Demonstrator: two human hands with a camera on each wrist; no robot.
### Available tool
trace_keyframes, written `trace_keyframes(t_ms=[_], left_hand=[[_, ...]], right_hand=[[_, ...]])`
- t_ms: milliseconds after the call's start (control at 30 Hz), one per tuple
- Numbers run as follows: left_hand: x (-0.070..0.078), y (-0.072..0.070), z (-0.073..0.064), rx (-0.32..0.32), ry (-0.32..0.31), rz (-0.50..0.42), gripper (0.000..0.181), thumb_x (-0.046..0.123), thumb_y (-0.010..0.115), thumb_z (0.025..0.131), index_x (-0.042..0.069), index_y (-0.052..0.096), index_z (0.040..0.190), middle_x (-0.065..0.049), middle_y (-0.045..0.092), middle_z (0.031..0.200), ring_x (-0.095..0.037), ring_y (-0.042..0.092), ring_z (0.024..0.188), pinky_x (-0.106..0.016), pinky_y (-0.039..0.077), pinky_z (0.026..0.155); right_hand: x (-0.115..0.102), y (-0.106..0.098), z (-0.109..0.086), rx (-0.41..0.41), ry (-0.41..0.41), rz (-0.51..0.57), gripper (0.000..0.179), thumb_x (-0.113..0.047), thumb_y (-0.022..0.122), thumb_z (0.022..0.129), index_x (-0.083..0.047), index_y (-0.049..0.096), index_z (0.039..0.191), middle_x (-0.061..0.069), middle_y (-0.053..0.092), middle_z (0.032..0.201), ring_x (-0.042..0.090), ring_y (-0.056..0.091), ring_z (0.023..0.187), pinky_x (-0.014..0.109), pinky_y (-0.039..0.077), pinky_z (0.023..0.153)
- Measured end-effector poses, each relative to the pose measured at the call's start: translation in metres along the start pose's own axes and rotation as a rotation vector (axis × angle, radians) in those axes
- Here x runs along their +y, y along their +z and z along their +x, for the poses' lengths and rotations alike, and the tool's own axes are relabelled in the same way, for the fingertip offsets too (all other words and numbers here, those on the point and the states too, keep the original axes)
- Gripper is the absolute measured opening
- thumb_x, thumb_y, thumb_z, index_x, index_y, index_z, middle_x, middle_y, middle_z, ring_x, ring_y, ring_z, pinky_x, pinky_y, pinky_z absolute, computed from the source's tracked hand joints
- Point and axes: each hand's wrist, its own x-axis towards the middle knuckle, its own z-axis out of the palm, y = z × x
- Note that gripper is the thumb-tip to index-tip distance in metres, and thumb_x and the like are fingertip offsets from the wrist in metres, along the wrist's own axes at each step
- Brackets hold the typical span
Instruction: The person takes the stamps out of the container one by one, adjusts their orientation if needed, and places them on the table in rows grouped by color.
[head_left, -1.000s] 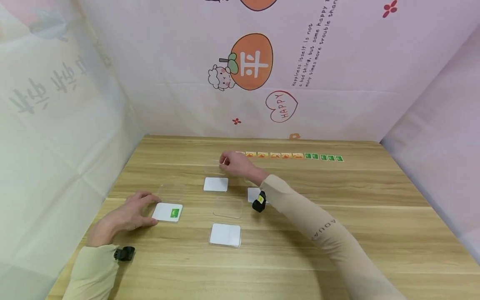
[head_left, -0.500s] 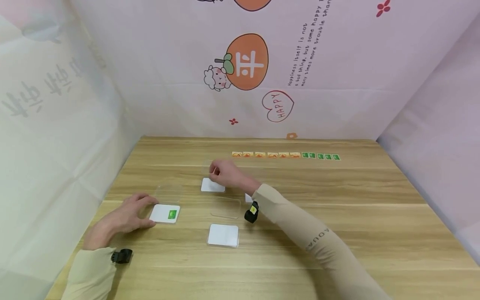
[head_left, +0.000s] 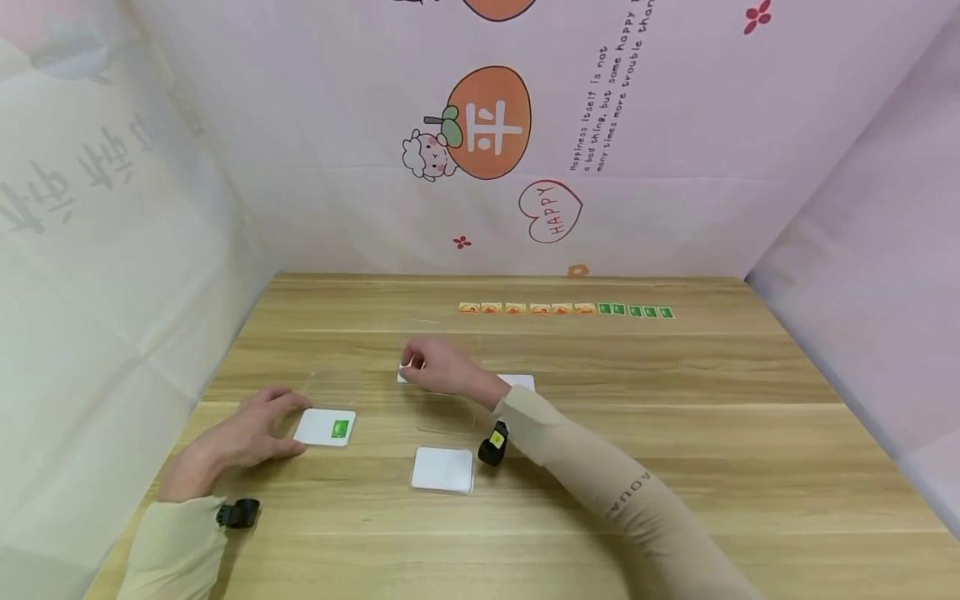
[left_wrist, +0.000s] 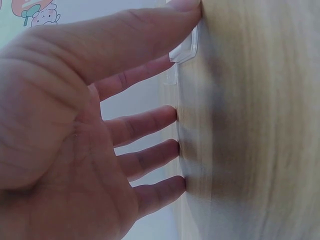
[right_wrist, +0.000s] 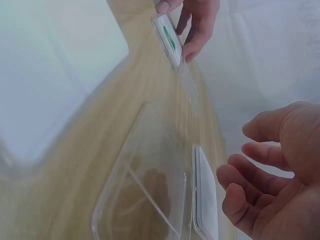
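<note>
My left hand [head_left: 251, 429] holds an open clear case with a white card [head_left: 311, 427] bearing a small green sticker [head_left: 340, 429], thumb and index finger at its edges. In the left wrist view, the other fingertips [left_wrist: 172, 147] reach down to the table beside the clear case [left_wrist: 187, 47]. My right hand [head_left: 442, 367] hovers over another white card [right_wrist: 206, 200], largely hiding it in the head view. Its fingers are loosely curled, with nothing visible between them in the right wrist view. A third white card [head_left: 442, 469] lies front centre, with a clear lid [head_left: 446, 414] behind it.
At the back of the table [head_left: 675, 433] runs a row of orange stickers [head_left: 515, 308] followed by green stickers [head_left: 636, 312]. One more white card [head_left: 519, 382] is partly hidden behind my right forearm. Printed cloth walls [head_left: 337, 208] enclose the table.
My right hand has come from beside the row of stickers, leftward and nearer, to over the white card, uncovering the leftmost orange sticker. My left hand stays at its case. The view shifts slightly.
</note>
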Motion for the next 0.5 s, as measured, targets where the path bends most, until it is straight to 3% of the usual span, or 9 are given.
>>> trace_keyframes(t_ms=[500], left_hand=[[-0.001,0.0,0.0,-0.013,-0.021,0.002,0.057,0.033,0.081,0.079,0.011,0.059,0.128,-0.031,0.042,0.139,-0.054,0.04,0.125,-0.068,0.037,0.095]], right_hand=[[-0.019,0.017,-0.001,-0.047,-0.041,0.06,0.012,-0.017,0.061,0.094,-0.009,0.066,0.101,0.0,0.065,0.09,0.007,0.056,0.079,0.017,0.046,0.071]])
